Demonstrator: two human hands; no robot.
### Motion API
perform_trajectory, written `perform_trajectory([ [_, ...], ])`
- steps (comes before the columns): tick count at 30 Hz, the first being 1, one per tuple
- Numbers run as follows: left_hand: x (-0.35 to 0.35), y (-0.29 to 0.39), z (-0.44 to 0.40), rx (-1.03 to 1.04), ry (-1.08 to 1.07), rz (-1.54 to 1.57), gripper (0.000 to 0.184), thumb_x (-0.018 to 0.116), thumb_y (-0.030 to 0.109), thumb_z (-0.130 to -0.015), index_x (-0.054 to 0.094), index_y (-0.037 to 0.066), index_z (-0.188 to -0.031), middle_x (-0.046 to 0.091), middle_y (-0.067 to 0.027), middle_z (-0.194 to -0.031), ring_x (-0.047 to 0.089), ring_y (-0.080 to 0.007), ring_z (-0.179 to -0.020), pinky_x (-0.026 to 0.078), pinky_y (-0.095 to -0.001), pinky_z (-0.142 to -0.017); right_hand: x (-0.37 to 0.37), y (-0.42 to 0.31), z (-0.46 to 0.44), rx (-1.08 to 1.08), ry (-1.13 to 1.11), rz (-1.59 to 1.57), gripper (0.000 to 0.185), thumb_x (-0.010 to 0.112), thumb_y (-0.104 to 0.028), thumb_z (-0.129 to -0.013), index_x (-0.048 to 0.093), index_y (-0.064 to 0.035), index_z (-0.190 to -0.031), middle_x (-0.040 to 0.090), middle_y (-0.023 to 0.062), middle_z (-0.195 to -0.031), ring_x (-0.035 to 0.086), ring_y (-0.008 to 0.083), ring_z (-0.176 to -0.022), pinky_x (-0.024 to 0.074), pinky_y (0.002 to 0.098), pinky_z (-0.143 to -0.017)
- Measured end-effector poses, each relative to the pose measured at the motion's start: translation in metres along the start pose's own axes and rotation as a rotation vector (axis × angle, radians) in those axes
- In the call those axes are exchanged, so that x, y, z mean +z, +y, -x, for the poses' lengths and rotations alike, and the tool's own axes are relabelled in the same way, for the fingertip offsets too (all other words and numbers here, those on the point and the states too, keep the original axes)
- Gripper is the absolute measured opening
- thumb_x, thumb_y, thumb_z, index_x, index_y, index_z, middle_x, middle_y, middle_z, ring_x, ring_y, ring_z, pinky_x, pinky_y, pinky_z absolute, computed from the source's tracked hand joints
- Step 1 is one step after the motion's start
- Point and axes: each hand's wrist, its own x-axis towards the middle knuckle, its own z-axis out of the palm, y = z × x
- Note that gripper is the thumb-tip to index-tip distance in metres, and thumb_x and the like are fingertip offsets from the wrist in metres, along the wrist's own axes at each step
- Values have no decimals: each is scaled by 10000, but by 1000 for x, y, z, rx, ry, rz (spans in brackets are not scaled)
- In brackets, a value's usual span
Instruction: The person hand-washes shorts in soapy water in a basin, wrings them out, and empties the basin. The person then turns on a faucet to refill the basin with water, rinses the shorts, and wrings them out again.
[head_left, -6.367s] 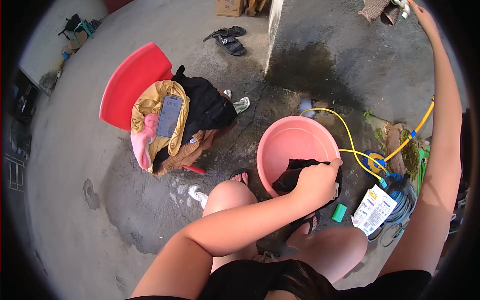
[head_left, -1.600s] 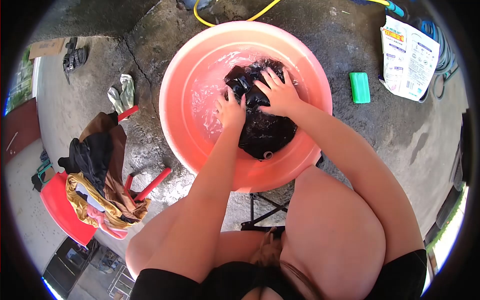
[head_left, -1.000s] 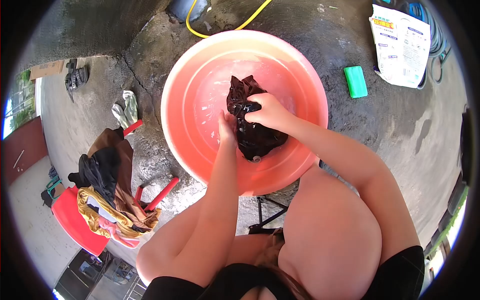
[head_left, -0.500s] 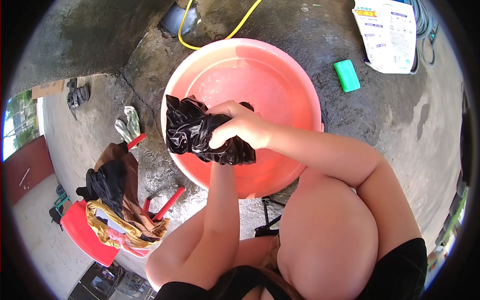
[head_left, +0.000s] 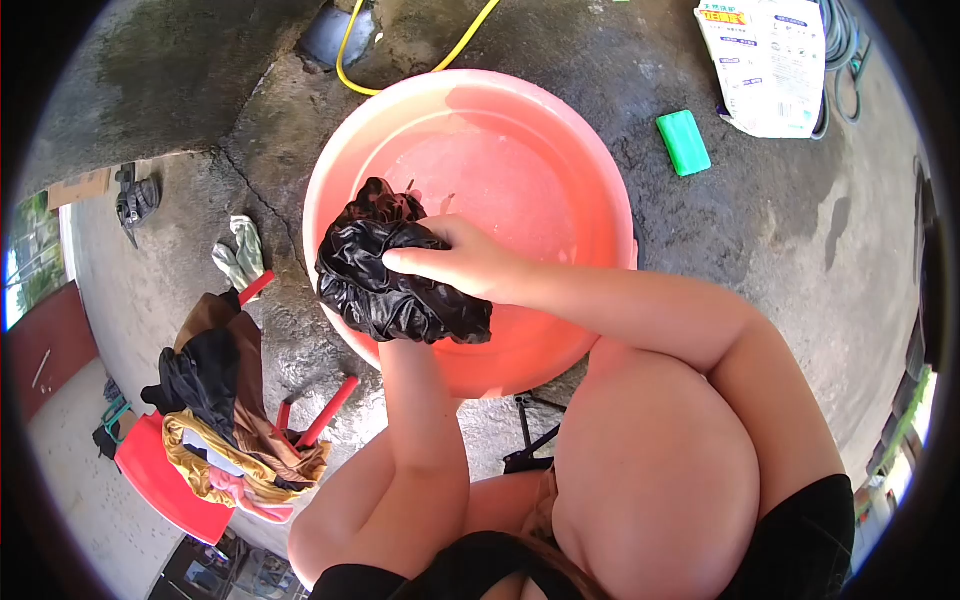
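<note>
A wet, crumpled black garment (head_left: 385,285) is held up over the left part of a pink basin (head_left: 590,180). My right hand (head_left: 465,258) grips it from the right, thumb across the top and the other fingers partly hidden in the folds. The left forearm reaches up beneath the cloth, which hides my left hand and its fingers. Shallow water (head_left: 500,165) lies in the basin.
A green soap bar (head_left: 683,143) and a white printed bag (head_left: 770,70) lie to the right, by a coiled hose (head_left: 843,45). A yellow hose (head_left: 465,40) runs behind the basin. On the left are a red chair (head_left: 165,480) with clothes, grey-white socks (head_left: 240,255) and sandals (head_left: 137,200).
The black garment was pressed in the basin's water, then gathered up and lifted to the left. Since the last earlier frame it has bunched more tightly, and my left hand has gone under it.
</note>
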Motion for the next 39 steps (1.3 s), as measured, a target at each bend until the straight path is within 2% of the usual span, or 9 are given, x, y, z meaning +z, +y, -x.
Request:
perform_trajectory([
  [6,-3,22,2,-5,-13,-69,446,447,410,-945,542,93,-1245,620,-71,-1169,595,-225,-1078,481,-367,-931,-11,6,-5,-41,-16,248,373,664,-332,-860,659,15,-997,669,53,-904,607,115,-843,482,281,-776],
  [9,-6,37,-24,-50,-7,-157,449,453,406,-944,537,91,-1254,617,-75,-1180,594,-228,-1084,480,-369,-937,-29,-10,-13,-41,118,162,434,629,-357,-884,634,1,-1130,667,74,-1031,618,148,-952,477,292,-863],
  [11,-14,44,-39,-93,24,-223,452,457,403,-943,534,90,-1260,615,-78,-1186,594,-230,-1088,480,-371,-942,-44,-9,-20,-44,220,172,401,638,-338,-875,648,6,-1082,676,93,-982,631,170,-914,482,305,-829],
  [18,-66,34,-51,-330,195,-438,462,471,393,-940,523,85,-1281,607,-88,-1210,593,-237,-1103,479,-377,-957,-74,-8,-21,-242,251,415,552,670,-300,-854,513,12,-1281,582,131,-1233,542,225,-1150,404,352,-993],
  [24,-96,21,-56,-410,138,-558,483,485,357,-947,499,25,-1298,634,-132,-1164,650,-247,-996,528,-384,-894,-98,10,-25,-377,395,1013,470,683,-313,-820,554,-5,-1150,660,190,-977,654,295,-919,486,377,-831],
  [28,-99,26,-58,-365,96,-741,440,495,346,-934,550,26,-1230,641,-154,-1141,651,-251,-989,511,-388,-894,-101,8,-1,-101,303,1431,455,628,-384,-830,502,-29,-1086,621,175,-673,623,369,-675,474,432,-694],
  [35,-73,54,-56,-234,275,-1638,374,511,324,-905,685,32,-1061,654,-202,-1095,651,-261,-977,474,-401,-887,-100,25,33,204,183,1763,421,605,-419,-818,522,-52,-1006,624,106,-624,632,299,-605,428,437,-698],
  [36,-67,50,-53,-159,312,-1713,344,518,302,-894,695,36,-1021,657,-201,-1068,648,-276,-969,470,-412,-880,-95,23,35,341,138,1739,457,651,-399,-793,509,-44,-1042,660,129,-829,638,306,-635,434,452,-704],
  [39,-47,37,-44,175,420,-1849,289,532,258,-878,710,46,-959,668,-193,-1001,646,-307,-935,465,-430,-857,-80,32,45,304,305,1767,610,705,-370,-763,464,-12,-1194,562,181,-1172,645,324,-755,447,465,-728],
])
